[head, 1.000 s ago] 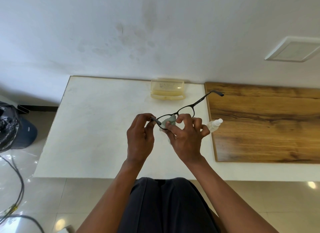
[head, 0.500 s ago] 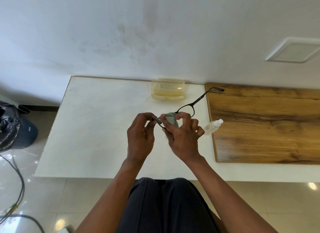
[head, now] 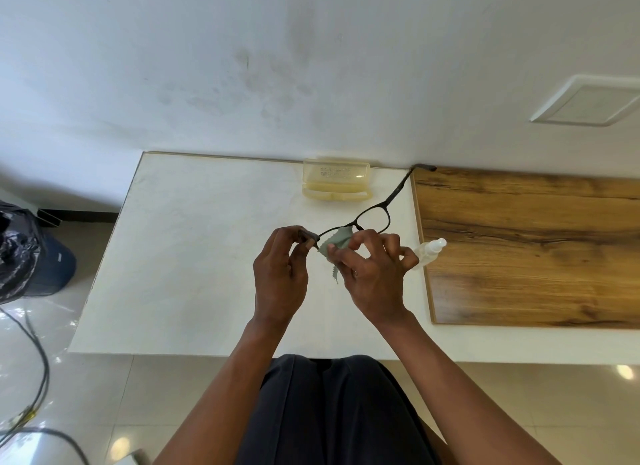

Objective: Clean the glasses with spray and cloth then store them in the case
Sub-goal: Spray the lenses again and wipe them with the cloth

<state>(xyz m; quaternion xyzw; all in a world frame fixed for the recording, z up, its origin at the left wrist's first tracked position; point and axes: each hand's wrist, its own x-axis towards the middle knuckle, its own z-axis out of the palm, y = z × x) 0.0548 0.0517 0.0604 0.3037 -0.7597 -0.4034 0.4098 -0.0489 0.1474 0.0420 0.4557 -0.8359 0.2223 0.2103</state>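
Observation:
Black-framed glasses (head: 375, 212) hang above the white table (head: 194, 256), one temple stretched up and to the right. My left hand (head: 280, 274) pinches the frame's left end. My right hand (head: 370, 274) presses a grey-green cloth (head: 334, 244) over the left lens, thumb in front and fingers behind. The right lens shows uncovered. A pale yellow translucent case (head: 336, 184) lies open at the table's far edge by the wall. A small clear spray bottle (head: 429, 251) lies on its side just right of my right hand, partly hidden by it.
A wooden board (head: 536, 250) covers the table's right part. A dark bin with a black bag (head: 24, 253) stands on the floor at the left, and cables (head: 38, 367) trail below it. My lap in dark trousers sits against the table's near edge.
The glasses have tilted, with the free temple swinging up and toward the wall. My right hand's fingers have spread and more of the cloth shows, hanging below the lens.

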